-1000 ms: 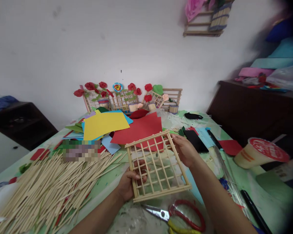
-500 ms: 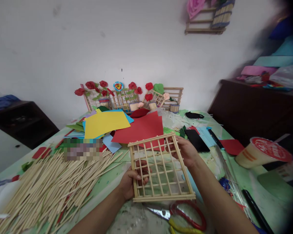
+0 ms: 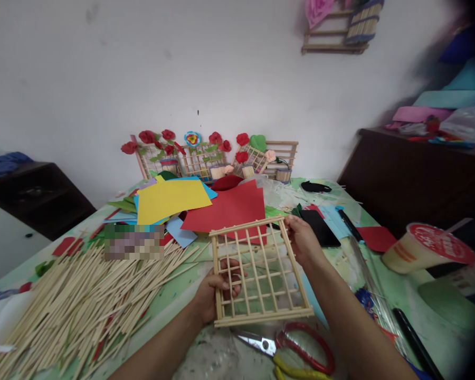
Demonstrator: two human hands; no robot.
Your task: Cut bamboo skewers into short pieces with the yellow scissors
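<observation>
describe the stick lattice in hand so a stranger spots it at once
On the green-and-white table, find the scissors. Just above them, the left hand and right hand hold a squarish pale lattice. It is bare, unlike the flowered lattices by the wall.

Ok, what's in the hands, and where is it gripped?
A stick lattice frame: the left hand grips its left side, the right hand its right side near the top corner.
</observation>
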